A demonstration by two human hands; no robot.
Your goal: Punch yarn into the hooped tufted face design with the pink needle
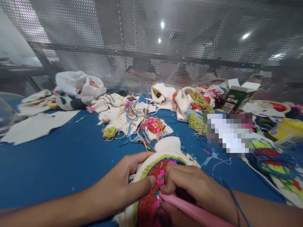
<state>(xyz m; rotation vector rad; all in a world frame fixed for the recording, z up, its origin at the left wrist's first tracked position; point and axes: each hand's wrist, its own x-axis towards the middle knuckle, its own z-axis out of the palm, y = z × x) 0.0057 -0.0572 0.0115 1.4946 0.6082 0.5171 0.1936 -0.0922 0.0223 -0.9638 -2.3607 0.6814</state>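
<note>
An embroidery hoop [142, 174] with cream cloth is close in front of me, its middle worked in rust-red, pink, blue and yellow-green yarn loops. My left hand [132, 179] grips the hoop's left edge, thumb on the stitched face and fingers behind. Pinched in my right hand [189, 183] is a pink punch needle [189, 209], slanting down to the right, its tip at the stitching near the middle of the hoop. The tip itself is hidden by my fingers. A blue yarn strand [236, 201] runs across my right forearm.
Cloth scraps [118, 108] and tangled yarn [153, 125] lie beyond the hoop on the blue table [90, 160]. A white plastic bag [80, 83] is at back left. A green box [239, 97] and a yellow tub [286, 132] stand right. A perforated metal screen [142, 47] closes the back.
</note>
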